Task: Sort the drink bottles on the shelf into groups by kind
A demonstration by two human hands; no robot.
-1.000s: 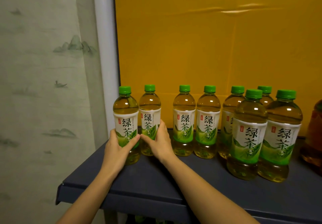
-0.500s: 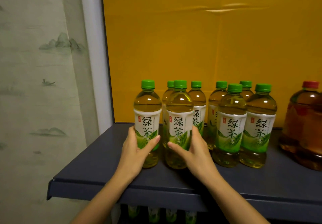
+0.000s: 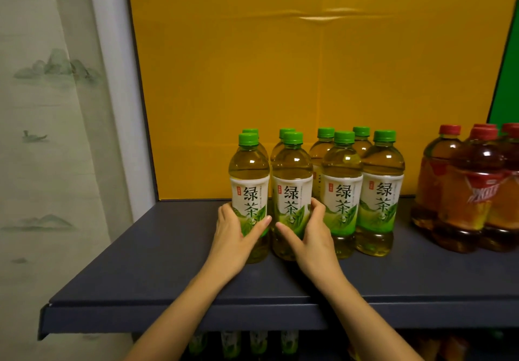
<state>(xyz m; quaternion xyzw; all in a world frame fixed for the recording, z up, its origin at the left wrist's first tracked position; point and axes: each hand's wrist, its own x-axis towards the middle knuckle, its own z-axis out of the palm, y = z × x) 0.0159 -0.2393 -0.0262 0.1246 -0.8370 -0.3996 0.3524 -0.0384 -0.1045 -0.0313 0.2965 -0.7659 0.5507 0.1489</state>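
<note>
Several green tea bottles with green caps stand in two rows on the dark blue shelf (image 3: 157, 270). My left hand (image 3: 233, 234) grips the front-left green tea bottle (image 3: 248, 181) around its lower label. My right hand (image 3: 311, 234) grips the green tea bottle next to it (image 3: 292, 183). Both bottles stand upright, close against two more front bottles (image 3: 341, 192) on their right. Red-capped iced tea bottles (image 3: 471, 186) form a separate group at the right end of the shelf.
A yellow cardboard panel (image 3: 280, 80) backs the shelf, with a green panel (image 3: 508, 80) at the far right. A pale printed curtain (image 3: 50, 136) hangs at the left. More bottles (image 3: 258, 344) show on the shelf below. Bare shelf lies left of the green tea group.
Both hands have slid their two green tea bottles rightward from the shelf's left end until they stand against the other green tea bottles. The view has shifted right, showing more iced tea bottles.
</note>
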